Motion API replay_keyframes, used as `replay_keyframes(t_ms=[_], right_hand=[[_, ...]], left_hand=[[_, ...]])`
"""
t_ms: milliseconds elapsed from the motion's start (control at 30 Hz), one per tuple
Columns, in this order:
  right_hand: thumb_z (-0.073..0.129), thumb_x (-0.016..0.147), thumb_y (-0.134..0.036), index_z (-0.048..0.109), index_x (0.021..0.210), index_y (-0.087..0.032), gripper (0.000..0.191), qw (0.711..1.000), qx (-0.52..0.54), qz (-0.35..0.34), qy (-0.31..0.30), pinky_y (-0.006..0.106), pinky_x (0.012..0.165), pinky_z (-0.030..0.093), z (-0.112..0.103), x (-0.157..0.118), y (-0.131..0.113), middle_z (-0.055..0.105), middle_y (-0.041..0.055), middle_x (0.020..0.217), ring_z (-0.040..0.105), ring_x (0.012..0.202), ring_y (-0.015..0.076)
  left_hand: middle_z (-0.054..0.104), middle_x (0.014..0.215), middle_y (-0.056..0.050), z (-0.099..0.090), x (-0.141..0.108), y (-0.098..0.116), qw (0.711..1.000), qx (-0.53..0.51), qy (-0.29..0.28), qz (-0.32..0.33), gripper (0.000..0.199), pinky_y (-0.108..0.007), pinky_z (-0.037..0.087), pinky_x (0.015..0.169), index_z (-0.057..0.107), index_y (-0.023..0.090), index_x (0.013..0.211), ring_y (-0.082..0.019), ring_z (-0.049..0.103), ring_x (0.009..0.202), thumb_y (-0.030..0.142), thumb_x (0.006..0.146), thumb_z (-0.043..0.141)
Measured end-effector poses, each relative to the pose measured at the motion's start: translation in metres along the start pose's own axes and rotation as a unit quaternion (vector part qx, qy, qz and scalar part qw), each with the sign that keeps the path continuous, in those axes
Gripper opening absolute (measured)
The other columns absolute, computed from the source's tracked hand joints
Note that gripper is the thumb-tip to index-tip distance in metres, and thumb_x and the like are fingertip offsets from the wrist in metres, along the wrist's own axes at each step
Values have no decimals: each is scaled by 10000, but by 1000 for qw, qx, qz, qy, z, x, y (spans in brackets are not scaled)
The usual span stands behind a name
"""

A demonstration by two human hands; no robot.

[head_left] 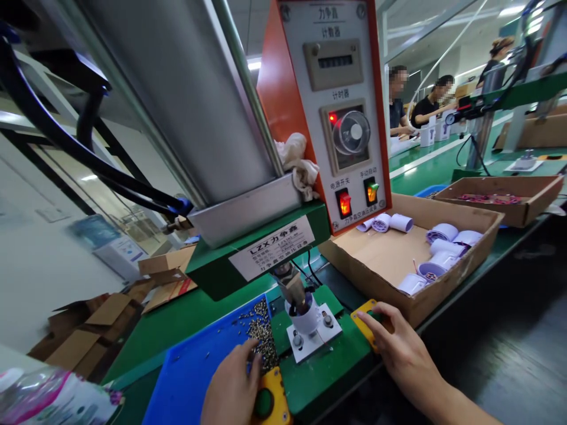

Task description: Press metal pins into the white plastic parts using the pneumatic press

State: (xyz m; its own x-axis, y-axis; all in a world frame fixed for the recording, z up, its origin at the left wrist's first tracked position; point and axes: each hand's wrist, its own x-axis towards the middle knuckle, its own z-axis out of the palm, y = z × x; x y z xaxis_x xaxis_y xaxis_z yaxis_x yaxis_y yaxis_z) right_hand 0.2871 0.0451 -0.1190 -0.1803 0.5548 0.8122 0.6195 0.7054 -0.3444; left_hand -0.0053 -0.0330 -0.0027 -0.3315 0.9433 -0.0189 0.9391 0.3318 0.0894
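Note:
My left hand (pixel 233 383) reaches over the edge of a blue tray (pixel 190 360), its thumb and forefinger drawn together beside a pile of small metal pieces (pixel 263 336). Whatever is between those fingertips is too small to make out. Just right of that hand sits a yellow box with a green button (pixel 264 404). My right hand (pixel 401 348) rests at a second yellow button box (pixel 365 313), fingers stretched out and apart. Between both hands, a white cylindrical part (pixel 305 319) stands on the metal plate (pixel 297 349) of a green press, under its tool head (pixel 290 284).
An orange control box (pixel 270 88) and the grey press cylinder (pixel 177 88) rise close in front. To the right, a cardboard tray (pixel 363 260) holds several white cylinders. A bottle (pixel 53 395) lies front left, near cardboard boxes (pixel 84 330). People sit at the far right.

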Motion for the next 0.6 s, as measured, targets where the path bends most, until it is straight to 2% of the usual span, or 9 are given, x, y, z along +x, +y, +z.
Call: replay_keyframes(t_ms=[67,133,200,300,400,500,600], right_hand=[[370,926,-78,528,1291,-232,427,1000,6,5,1,296,726,586,1,-1,0,483,132,1158,616,941,190],[373,926,-89,527,1291,-234,422,1000,6,5,2,284,726,589,3,-1,1,489,131,1159,628,924,182],[373,920,-89,539,1279,-242,425,1000,-1,0,6,286,745,591,4,0,2,502,126,1163,636,944,186],[373,911,-92,546,1265,-247,423,1000,-2,-5,14,293,770,594,5,4,1,531,116,1147,643,977,194],[401,908,-136,505,1299,-245,419,999,23,32,12,301,785,596,4,14,-5,549,109,1146,650,983,199],[421,885,-151,448,1328,-262,458,992,93,88,11,338,861,577,4,32,-20,544,97,1204,628,1060,209],[479,851,-145,379,1364,-275,539,964,232,127,-29,377,997,496,8,59,-41,512,89,1303,551,1196,213]], left_hand=[[689,1152,-86,-2,17,6,998,23,-58,29,334,-325,453,892,610,205,1143,-218,625,1066,244,903,381],[715,1056,-74,0,27,11,994,36,-91,50,278,-295,448,801,641,217,998,-205,652,976,207,885,387],[722,1020,-66,2,31,15,993,31,-93,62,267,-279,438,760,636,223,926,-189,659,922,188,878,376],[719,1056,-63,0,29,18,992,-1,-101,76,258,-265,436,781,629,225,934,-176,653,947,152,838,401],[717,1066,-76,-3,25,21,993,-13,-102,64,290,-274,439,802,633,217,924,-179,653,960,107,809,391],[717,1069,-111,-2,23,23,995,12,-97,28,304,-318,446,814,643,208,915,-215,658,980,105,813,375],[730,1038,-120,1,26,23,995,16,-100,11,296,-343,460,787,662,215,887,-242,675,963,126,808,391]])
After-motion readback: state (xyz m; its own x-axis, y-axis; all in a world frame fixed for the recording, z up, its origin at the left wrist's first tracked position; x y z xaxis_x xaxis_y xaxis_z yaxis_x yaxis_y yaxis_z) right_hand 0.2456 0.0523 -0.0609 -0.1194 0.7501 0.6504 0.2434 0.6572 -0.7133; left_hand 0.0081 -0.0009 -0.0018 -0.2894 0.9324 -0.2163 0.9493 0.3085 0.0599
